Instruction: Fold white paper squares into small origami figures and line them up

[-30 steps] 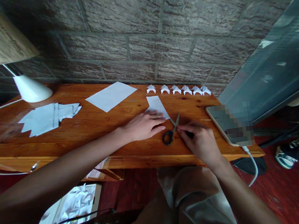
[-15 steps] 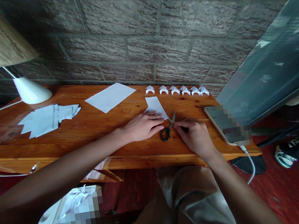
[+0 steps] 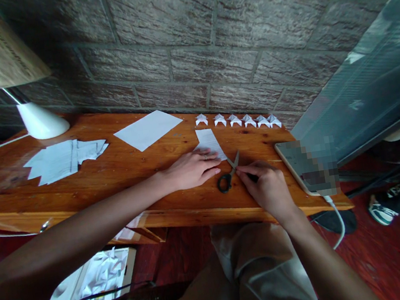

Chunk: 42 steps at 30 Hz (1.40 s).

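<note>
My left hand (image 3: 197, 167) lies flat with its fingers stretched over the lower part of a white paper strip (image 3: 209, 140), against the wooden desk. To its right, my right hand (image 3: 266, 180) pinches a pair of scissors (image 3: 224, 183) with black handles. The scissors' blades are spread apart, and one tip is by the strip's lower right corner. One handle loop shows on the desk, while the other is mostly covered by my right fingers. Behind the strip, several small folded paper pieces (image 3: 235, 120) stand in a row along the wall.
A blank paper sheet (image 3: 148, 130) and a stack of cut papers (image 3: 59, 161) lie left on the desk (image 3: 144, 178). A lamp (image 3: 43, 120) stands far left. A phone (image 3: 296, 165) with a white cable is at the right edge. Below left is a box (image 3: 128, 261) of folded paper.
My right hand has shifted slightly right and toward me, and the scissors have moved with it, away from my left hand. The left hand stays on the paper strip.
</note>
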Available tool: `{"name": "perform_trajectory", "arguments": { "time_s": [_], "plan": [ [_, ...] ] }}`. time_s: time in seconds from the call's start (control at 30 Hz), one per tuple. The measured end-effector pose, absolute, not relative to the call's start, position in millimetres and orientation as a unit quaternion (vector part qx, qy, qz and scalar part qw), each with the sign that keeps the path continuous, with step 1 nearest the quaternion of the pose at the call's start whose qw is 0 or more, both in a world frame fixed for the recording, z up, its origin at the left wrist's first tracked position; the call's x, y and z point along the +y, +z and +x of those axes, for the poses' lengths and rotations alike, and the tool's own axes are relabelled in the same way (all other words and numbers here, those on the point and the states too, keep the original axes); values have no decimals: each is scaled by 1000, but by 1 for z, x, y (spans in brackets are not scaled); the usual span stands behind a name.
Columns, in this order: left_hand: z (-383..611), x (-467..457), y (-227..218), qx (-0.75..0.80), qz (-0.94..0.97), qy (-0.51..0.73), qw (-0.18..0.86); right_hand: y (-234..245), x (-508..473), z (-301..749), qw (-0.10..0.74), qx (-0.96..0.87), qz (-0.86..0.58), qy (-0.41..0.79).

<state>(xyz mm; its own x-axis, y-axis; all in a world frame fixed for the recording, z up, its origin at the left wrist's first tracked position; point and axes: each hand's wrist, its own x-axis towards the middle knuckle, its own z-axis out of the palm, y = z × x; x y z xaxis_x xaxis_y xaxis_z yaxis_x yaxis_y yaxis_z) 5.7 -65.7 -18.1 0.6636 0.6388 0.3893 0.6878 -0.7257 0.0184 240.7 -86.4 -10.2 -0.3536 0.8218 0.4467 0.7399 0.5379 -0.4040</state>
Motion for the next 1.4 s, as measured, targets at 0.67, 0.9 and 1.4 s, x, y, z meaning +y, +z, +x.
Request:
{"name": "perform_trajectory", "arguments": {
  "time_s": [0.67,0.9,1.4],
  "plan": [
    [7,-68,-15,-375,-906,-184,61,-13,-77,240,307,-825,-471,63],
    [7,-67,-15,-374,-908,-178,60,-11,-76,237,297,-826,-476,63],
    [6,-67,-18,-371,-908,-184,56,-10,-71,238,298,-818,-484,81]
  ]
}}
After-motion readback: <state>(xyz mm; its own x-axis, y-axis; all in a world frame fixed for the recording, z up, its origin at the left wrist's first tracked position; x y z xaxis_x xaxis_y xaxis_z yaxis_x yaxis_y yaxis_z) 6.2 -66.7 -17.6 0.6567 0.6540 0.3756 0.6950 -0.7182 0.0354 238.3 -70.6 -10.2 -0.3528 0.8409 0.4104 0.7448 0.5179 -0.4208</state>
